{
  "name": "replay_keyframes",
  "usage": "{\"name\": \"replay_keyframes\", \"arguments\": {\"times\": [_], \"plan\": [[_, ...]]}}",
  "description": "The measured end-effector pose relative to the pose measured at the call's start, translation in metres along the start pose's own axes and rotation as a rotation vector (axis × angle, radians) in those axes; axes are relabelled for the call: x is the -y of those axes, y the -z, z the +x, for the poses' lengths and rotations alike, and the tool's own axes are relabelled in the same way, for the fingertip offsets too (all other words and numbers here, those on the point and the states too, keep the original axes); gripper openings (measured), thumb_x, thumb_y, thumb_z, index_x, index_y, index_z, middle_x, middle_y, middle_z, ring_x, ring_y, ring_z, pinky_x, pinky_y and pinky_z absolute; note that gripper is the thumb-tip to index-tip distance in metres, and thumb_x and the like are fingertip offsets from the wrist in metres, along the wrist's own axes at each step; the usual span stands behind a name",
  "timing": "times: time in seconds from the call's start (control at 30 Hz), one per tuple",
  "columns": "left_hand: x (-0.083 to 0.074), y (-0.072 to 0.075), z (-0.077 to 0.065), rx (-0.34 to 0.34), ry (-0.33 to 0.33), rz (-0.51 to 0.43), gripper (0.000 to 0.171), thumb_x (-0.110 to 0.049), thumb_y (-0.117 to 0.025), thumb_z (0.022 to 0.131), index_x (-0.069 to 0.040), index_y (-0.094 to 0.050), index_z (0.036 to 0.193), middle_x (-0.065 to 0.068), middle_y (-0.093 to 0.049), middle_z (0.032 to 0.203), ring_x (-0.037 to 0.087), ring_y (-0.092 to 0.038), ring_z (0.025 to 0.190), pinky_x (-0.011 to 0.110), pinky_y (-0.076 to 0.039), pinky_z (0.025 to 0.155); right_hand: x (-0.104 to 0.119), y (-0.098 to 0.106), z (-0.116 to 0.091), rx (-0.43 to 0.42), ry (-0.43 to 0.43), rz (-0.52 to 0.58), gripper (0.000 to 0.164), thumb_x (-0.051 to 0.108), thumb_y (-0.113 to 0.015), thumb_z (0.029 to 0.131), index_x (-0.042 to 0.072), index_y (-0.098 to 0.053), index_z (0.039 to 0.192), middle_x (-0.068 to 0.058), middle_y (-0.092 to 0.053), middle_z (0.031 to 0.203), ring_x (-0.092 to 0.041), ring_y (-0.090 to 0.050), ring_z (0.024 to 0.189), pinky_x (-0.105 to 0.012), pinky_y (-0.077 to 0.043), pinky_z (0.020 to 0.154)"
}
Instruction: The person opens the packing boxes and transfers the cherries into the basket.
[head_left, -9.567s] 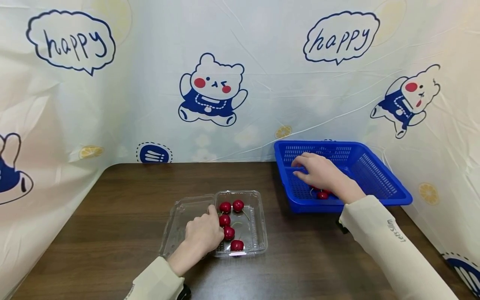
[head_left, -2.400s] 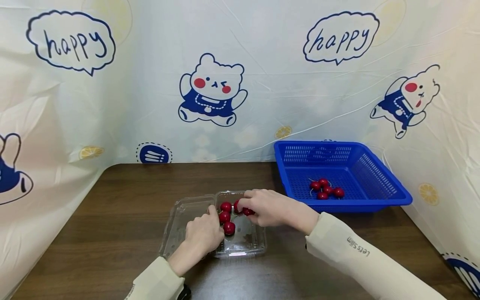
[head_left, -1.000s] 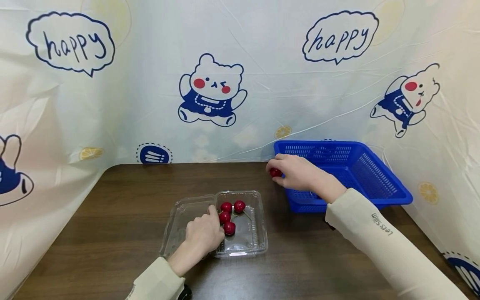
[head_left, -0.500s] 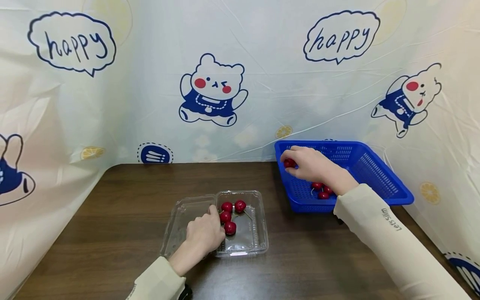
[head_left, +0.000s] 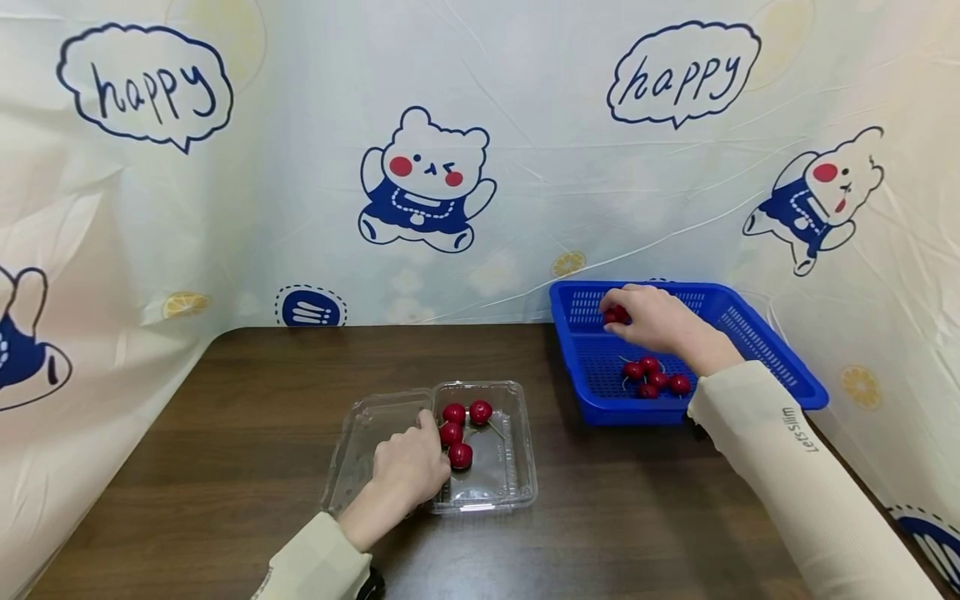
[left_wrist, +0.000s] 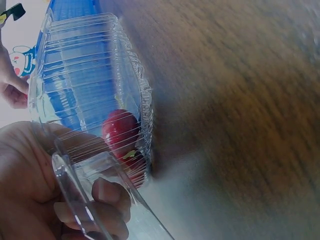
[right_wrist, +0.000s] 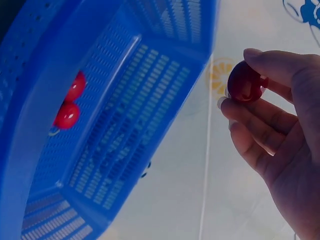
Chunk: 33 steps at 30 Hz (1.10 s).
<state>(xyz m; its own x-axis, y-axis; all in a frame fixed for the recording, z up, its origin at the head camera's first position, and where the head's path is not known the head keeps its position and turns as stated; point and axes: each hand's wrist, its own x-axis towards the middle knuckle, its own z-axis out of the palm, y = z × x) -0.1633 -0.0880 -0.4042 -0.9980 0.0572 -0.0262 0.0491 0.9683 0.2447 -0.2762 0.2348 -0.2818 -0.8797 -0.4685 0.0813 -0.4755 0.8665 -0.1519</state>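
In the head view my right hand (head_left: 656, 321) is over the blue plastic basket (head_left: 780, 367) and pinches a dark red cherry (right_wrist: 246, 82) between thumb and fingertips. Several cherries (head_left: 648, 390) lie together on the basket floor, some with stems showing. My left hand (head_left: 408, 471) grips the inner edge of a clear plastic clamshell box (head_left: 521, 467), where its lid (head_left: 348, 442) folds out flat to the left. Curled fingertips (left_wrist: 107, 192) show through the plastic in the left wrist view. Inside the box, several red cherries (head_left: 461, 456) sit mostly along the left side.
Both containers stand on a dark brown wooden table (head_left: 225, 433), the basket at the back right against a printed curtain (head_left: 525, 167). The basket's raised near rim (head_left: 622, 414) lies between the box and the basket's cherries.
My right hand picked a cherry from the box and carried it right, from beside the basket's left rim to over its inside. The left hand stays at the box edge.
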Motion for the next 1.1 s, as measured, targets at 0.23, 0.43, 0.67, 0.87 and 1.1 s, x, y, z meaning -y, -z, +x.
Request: {"name": "replay_keyframes", "arguments": {"times": [0.23, 0.43, 0.67, 0.87, 1.1], "plan": [[0.001, 0.000, 0.000, 0.003, -0.002, -0.004, 0.034, -0.020, -0.061, 0.077, 0.001, -0.045, 0.099, 0.018, -0.066, 0.068, 0.034, -0.063, 0.058, 0.046, -0.048, 0.048, -0.013, -0.003, -0.005, 0.004, -0.043, -0.012, 0.028, 0.016, -0.066, 0.089, 0.002, -0.064, 0.114, -0.022, -0.068, 0.108, -0.035, -0.063, 0.094, -0.056, -0.052, 0.085], [0.002, 0.001, 0.001, 0.007, -0.003, -0.006, 0.035, -0.019, -0.061, 0.077, 0.002, -0.045, 0.100, 0.017, -0.065, 0.066, 0.032, -0.062, 0.055, 0.045, -0.048, 0.047, -0.024, -0.009, -0.009, 0.016, -0.059, -0.025, 0.029, 0.016, -0.066, 0.089, 0.002, -0.064, 0.113, -0.022, -0.068, 0.107, -0.035, -0.062, 0.094, -0.057, -0.052, 0.084], [0.001, 0.000, 0.000, 0.009, 0.001, -0.003, 0.035, -0.019, -0.060, 0.077, 0.002, -0.045, 0.100, 0.018, -0.066, 0.066, 0.033, -0.062, 0.056, 0.046, -0.048, 0.047, -0.036, -0.016, -0.014, 0.033, -0.080, -0.028, 0.028, 0.013, -0.067, 0.087, 0.001, -0.064, 0.112, -0.023, -0.068, 0.107, -0.036, -0.062, 0.095, -0.058, -0.053, 0.084], [0.002, 0.000, 0.000, 0.009, -0.002, -0.004, 0.035, -0.019, -0.060, 0.077, 0.002, -0.045, 0.101, 0.017, -0.065, 0.065, 0.032, -0.062, 0.055, 0.045, -0.047, 0.047, -0.042, -0.019, -0.018, 0.054, -0.116, -0.016, 0.031, 0.014, -0.067, 0.086, 0.000, -0.064, 0.113, -0.022, -0.068, 0.103, -0.034, -0.060, 0.089, -0.057, -0.053, 0.082], [0.002, -0.001, 0.000, 0.009, -0.006, -0.011, 0.036, -0.019, -0.060, 0.077, 0.003, -0.045, 0.102, 0.018, -0.065, 0.067, 0.032, -0.062, 0.056, 0.045, -0.047, 0.047, -0.048, -0.027, -0.020, 0.086, -0.133, 0.001, 0.032, 0.010, -0.064, 0.083, 0.000, -0.063, 0.113, -0.020, -0.067, 0.099, -0.034, -0.058, 0.087, -0.059, -0.051, 0.083]]}}
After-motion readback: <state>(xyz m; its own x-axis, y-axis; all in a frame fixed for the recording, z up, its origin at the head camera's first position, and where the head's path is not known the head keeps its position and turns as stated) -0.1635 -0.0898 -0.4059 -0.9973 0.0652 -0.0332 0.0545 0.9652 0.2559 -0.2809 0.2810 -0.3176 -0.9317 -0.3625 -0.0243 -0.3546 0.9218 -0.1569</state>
